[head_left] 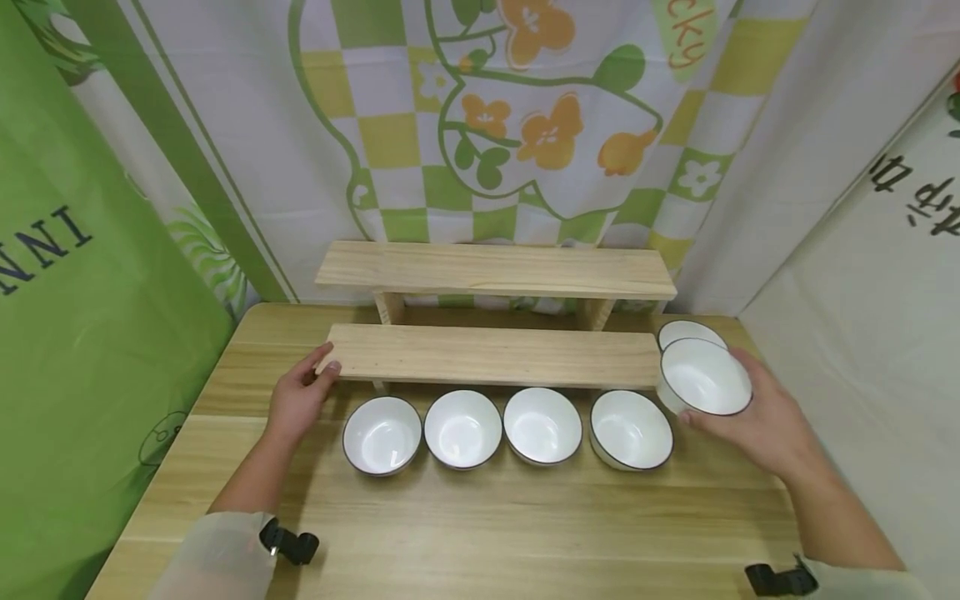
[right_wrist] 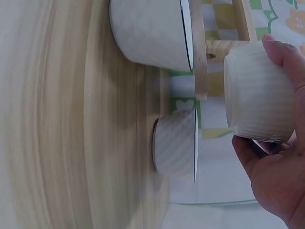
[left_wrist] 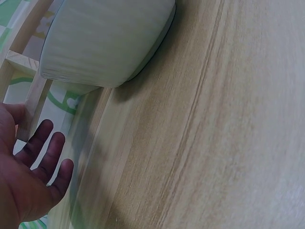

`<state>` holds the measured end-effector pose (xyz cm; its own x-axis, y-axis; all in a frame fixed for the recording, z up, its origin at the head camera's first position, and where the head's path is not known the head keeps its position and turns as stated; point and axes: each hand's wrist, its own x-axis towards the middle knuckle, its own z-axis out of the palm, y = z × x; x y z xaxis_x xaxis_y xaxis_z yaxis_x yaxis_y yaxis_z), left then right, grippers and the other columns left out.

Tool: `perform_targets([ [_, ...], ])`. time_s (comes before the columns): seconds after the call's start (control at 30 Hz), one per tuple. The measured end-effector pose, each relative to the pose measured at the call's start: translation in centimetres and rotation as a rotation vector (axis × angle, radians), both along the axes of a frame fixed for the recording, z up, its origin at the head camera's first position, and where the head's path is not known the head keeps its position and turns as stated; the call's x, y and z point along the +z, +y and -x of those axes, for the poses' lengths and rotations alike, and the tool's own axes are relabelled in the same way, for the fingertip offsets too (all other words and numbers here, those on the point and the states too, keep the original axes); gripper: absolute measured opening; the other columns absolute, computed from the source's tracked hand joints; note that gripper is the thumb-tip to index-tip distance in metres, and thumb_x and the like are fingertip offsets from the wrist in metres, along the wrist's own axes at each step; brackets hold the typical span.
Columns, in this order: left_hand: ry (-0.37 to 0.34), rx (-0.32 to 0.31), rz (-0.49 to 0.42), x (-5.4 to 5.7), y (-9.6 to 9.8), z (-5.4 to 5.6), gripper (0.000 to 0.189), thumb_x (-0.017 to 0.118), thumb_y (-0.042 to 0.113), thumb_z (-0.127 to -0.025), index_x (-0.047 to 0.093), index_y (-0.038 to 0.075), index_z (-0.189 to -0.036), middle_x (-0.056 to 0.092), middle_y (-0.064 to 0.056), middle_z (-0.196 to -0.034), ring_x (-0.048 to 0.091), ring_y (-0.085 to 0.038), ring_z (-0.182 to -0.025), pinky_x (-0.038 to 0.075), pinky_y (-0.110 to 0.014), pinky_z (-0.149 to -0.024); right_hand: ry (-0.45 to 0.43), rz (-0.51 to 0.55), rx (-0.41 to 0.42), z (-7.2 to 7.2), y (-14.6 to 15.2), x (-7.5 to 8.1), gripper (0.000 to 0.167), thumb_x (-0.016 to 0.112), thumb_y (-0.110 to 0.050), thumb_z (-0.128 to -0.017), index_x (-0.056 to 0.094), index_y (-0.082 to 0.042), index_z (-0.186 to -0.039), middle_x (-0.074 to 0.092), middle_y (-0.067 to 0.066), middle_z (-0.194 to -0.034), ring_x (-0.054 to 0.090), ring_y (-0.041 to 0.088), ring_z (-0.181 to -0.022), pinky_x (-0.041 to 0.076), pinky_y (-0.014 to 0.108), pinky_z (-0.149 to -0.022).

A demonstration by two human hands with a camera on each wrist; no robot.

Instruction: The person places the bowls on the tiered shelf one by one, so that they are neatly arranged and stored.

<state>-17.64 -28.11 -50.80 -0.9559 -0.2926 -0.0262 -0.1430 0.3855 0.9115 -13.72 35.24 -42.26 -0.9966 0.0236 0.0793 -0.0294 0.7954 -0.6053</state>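
At the left end of the lower wooden shelf (head_left: 491, 356), my left hand (head_left: 298, 398) pinches the board between thumb and index finger. The other fingers of that left hand (left_wrist: 35, 176) spread loosely in the left wrist view. My right hand (head_left: 768, 412) grips a white dark-rimmed bowl (head_left: 707, 377) by its right side, lifted off the table near the shelf's right end. From the right wrist view, this bowl (right_wrist: 259, 93) shows a ribbed outer wall. Behind it, another white bowl (head_left: 692, 332) stands on the table, partly hidden.
Several matching bowls (head_left: 542, 425) stand upright in a row before the lower shelf on the wooden table (head_left: 480, 533). A higher shelf board (head_left: 495, 269) lies behind. Patterned cloth (head_left: 495, 125) hangs at the back, with green cloth (head_left: 90, 333) at left and white cloth (head_left: 885, 333) at right.
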Motion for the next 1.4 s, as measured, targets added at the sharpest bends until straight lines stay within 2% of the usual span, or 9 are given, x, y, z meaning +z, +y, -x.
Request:
perform_targets([
  [0.1, 0.001, 0.0, -0.017, -0.1, -0.1, 0.0, 0.054, 0.07, 0.044, -0.1, 0.061, 0.02, -0.147, 0.076, 0.002, -0.098, 0.064, 0.003, -0.087, 0.05, -0.013, -0.076, 0.01, 0.007, 0.013, 0.4, -0.7, 0.3, 0.131, 0.096, -0.047, -0.07, 0.017, -0.006, -0.166, 0.036, 0.038, -0.154, 0.038, 0.06, -0.134, 0.034, 0.074, -0.099],
  [0.23, 0.002, -0.006, -0.02, -0.1, -0.2, -0.1, 0.055, 0.071, 0.044, -0.099, 0.061, 0.02, -0.148, 0.076, 0.001, -0.096, 0.064, -0.001, -0.087, 0.05, -0.015, -0.073, 0.03, 0.001, 0.026, 0.8, -1.5, 0.5, 0.131, 0.097, -0.047, -0.069, 0.019, -0.004, -0.165, 0.038, 0.039, -0.152, 0.04, 0.06, -0.133, 0.036, 0.072, -0.099],
  [0.4, -0.004, -0.008, -0.026, 0.0, -0.3, -0.1, 0.057, 0.07, 0.047, -0.099, 0.059, 0.021, -0.149, 0.076, 0.0, -0.097, 0.066, -0.011, -0.09, 0.051, -0.017, -0.071, 0.017, 0.001, 0.024, 1.2, -2.8, 0.7, 0.13, 0.097, -0.048, -0.069, 0.02, -0.009, -0.166, 0.039, 0.039, -0.151, 0.043, 0.058, -0.131, 0.038, 0.069, -0.096],
  [0.53, -0.009, -0.003, -0.068, 0.0, -0.3, -0.1, 0.057, 0.071, 0.045, -0.099, 0.059, 0.021, -0.149, 0.074, 0.004, -0.096, 0.066, -0.015, -0.091, 0.053, -0.018, -0.071, -0.003, 0.024, 0.033, 1.5, -3.6, 0.8, 0.13, 0.097, -0.048, -0.069, 0.019, -0.012, -0.166, 0.038, 0.037, -0.153, 0.043, 0.057, -0.131, 0.039, 0.069, -0.097],
  [0.9, -0.014, -0.007, -0.138, 0.1, 0.1, -0.1, 0.056, 0.071, 0.042, -0.099, 0.058, 0.022, -0.15, 0.074, 0.004, -0.1, 0.068, -0.013, -0.097, 0.057, -0.025, -0.078, -0.022, 0.034, 0.056, 2.4, -5.3, 1.1, 0.13, 0.095, -0.054, -0.069, 0.02, -0.013, -0.167, 0.043, 0.033, -0.151, 0.047, 0.052, -0.128, 0.043, 0.066, -0.095],
  [1.13, -0.001, -0.01, -0.153, 0.1, 0.1, 0.0, 0.056, 0.072, 0.04, -0.099, 0.058, 0.021, -0.15, 0.072, 0.01, -0.094, 0.068, -0.013, -0.095, 0.057, -0.024, -0.076, -0.031, 0.053, 0.085, 2.9, -7.0, 1.2, 0.133, 0.095, -0.057, -0.067, 0.019, -0.015, -0.167, 0.039, 0.029, -0.157, 0.044, 0.051, -0.135, 0.043, 0.068, -0.099],
  [1.4, -0.014, -0.003, -0.137, 0.1, 0.2, 0.0, 0.057, 0.071, 0.043, -0.099, 0.058, 0.021, -0.15, 0.073, 0.0, -0.105, 0.068, -0.014, -0.097, 0.058, -0.027, -0.079, -0.003, 0.068, 0.116, 3.7, -8.5, 1.5, 0.133, 0.096, -0.056, -0.066, 0.021, -0.012, -0.166, 0.035, 0.028, -0.161, 0.038, 0.052, -0.141, 0.038, 0.072, -0.105],
])
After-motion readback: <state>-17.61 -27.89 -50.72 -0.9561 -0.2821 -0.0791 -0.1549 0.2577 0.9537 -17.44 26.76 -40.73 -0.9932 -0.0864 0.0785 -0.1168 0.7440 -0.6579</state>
